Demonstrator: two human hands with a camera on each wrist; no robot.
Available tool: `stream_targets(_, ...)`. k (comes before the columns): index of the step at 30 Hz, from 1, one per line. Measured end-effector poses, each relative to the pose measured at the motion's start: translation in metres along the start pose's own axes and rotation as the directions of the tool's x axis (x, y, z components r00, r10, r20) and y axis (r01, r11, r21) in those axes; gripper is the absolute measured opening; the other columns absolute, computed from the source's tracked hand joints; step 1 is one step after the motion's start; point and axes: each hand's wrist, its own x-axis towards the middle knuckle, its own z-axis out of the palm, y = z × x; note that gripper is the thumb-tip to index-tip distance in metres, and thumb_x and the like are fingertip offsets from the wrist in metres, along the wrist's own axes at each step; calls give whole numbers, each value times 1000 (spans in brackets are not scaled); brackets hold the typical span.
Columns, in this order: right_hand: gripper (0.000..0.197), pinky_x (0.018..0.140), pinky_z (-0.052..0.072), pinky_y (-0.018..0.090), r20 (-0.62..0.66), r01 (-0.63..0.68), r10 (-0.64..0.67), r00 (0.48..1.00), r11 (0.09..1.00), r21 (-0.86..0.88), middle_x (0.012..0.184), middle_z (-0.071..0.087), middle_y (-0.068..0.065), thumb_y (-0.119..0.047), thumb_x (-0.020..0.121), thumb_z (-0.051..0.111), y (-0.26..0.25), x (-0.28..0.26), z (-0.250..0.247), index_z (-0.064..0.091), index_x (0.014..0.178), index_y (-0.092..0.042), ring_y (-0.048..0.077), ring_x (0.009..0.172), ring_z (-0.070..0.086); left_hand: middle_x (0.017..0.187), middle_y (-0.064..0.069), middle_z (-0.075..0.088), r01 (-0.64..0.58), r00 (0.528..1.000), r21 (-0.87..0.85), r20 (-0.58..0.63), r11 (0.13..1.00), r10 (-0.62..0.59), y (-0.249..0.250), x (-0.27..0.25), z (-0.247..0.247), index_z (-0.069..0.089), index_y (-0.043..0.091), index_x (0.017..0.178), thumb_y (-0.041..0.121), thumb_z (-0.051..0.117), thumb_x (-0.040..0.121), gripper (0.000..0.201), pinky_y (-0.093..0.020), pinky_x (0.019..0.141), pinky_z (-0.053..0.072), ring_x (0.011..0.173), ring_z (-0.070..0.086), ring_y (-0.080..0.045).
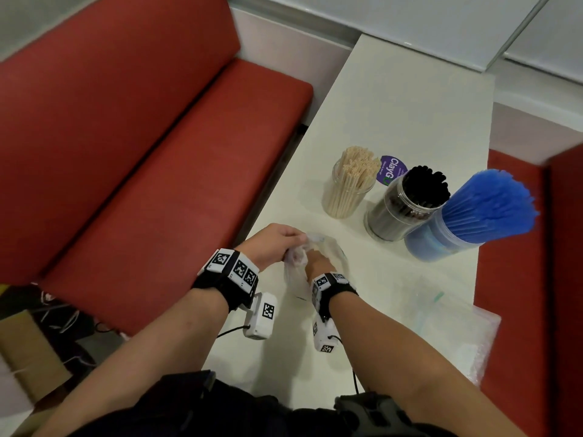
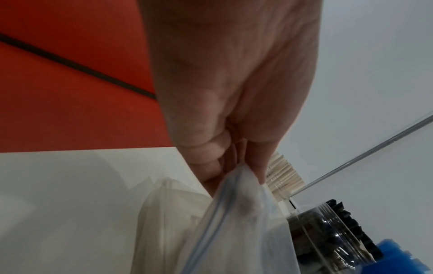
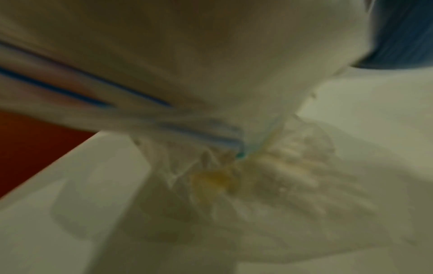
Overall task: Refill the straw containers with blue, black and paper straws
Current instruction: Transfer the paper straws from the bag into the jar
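Note:
On the white table (image 1: 410, 115) stand three clear jars: paper straws (image 1: 350, 181), black straws (image 1: 407, 203) and blue straws (image 1: 470, 216). Each looks full. A crumpled clear zip bag (image 1: 328, 250) sits near the table's left edge, in front of the jars. My left hand (image 1: 277, 244) pinches its zip edge (image 2: 239, 213). My right hand (image 1: 318, 263) curls down into the plastic from the near side, its fingertips hidden by the film. The right wrist view is blurred and filled by the bag (image 3: 257, 185).
A second flat clear bag (image 1: 451, 326) lies at the table's near right corner. A purple sticker (image 1: 391, 170) lies behind the jars. Red bench seats (image 1: 157, 171) flank the table on both sides. A cardboard box (image 1: 28, 351) and cables lie on the floor at left.

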Motion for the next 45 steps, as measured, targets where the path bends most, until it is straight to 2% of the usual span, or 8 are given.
stream_targets(5, 34, 90, 46, 32, 0, 1, -1, 1000, 987, 161, 132, 59, 20, -10, 97, 57, 3, -9, -11, 59, 130, -4, 36, 121, 57, 100, -17, 69, -42, 999, 26, -26, 999, 43, 2, 2, 1, 68, -5, 117, 13, 61, 100, 26, -24, 69, 55, 80, 65, -18)
stream_targets(16, 32, 95, 44, 36, -30, -32, 35, 999, 992, 119, 126, 64, 20, -16, 106, 40, -8, -25, -30, 58, 127, 0, 35, 117, 60, 81, -15, 68, -67, 989, 22, -127, 997, 70, 4, 9, 13, 73, 7, 99, 20, 60, 100, 18, -43, 82, 48, 75, 62, -26)
stream_targets(22, 47, 103, 35, 29, 33, 16, -25, 999, 967, 256, 143, 52, 19, -13, 108, 39, -3, -39, -43, 31, 153, -3, 31, 132, 49, 114, -13, 73, -67, 997, 94, 33, 993, 64, 10, 2, 27, 67, 12, 118, 35, 81, 84, 43, -44, 99, 53, 109, 69, -29)
stream_targets(29, 21, 84, 36, 31, 5, 89, -91, 996, 987, 136, 123, 63, 24, -8, 104, 39, -2, -57, -55, 57, 94, -6, 29, 100, 56, 106, -26, 67, -42, 964, 468, -214, 883, 160, 11, 6, 32, 64, -6, 100, 12, 63, 92, 20, -40, 80, 48, 103, 63, -38)
stream_targets(33, 7, 77, 31, 28, -3, 136, -137, 991, 978, 157, 103, 58, 16, -14, 102, 45, 7, -68, -56, 49, 98, -11, 27, 97, 53, 107, -27, 67, -8, 941, 556, -276, 831, 194, 7, 7, 30, 65, -6, 101, 13, 57, 96, 21, -39, 85, 49, 105, 62, -41)
stream_targets(39, 34, 70, 29, 32, -25, 132, -129, 991, 981, 140, 81, 54, 6, -32, 105, 46, 22, -78, -57, 46, 79, -11, 24, 83, 47, 92, -25, 66, 36, 941, 342, -327, 939, 83, 0, 17, 24, 66, -5, 87, 7, 58, 94, 16, -43, 84, 57, 90, 65, -34)
stream_targets(42, 29, 81, 40, 38, -32, 184, -181, 983, 968, 170, 102, 65, 17, -28, 103, 49, 30, -84, -57, 59, 104, -1, 31, 95, 57, 86, -16, 62, 121, 959, -21, -255, 992, -122, 1, 19, 23, 61, 1, 81, -8, 55, 94, 16, -39, 80, 53, 85, 61, -27)
stream_targets(45, 19, 83, 40, 32, -61, 313, -308, 949, 911, 270, 102, 65, 8, -13, 100, 50, 41, -95, -59, 62, 111, -5, 24, 96, 57, 96, -17, 65, 286, 949, -326, -35, 901, -314, 5, 14, 24, 60, -5, 95, -8, 44, 100, 17, -40, 83, 50, 86, 63, -25)
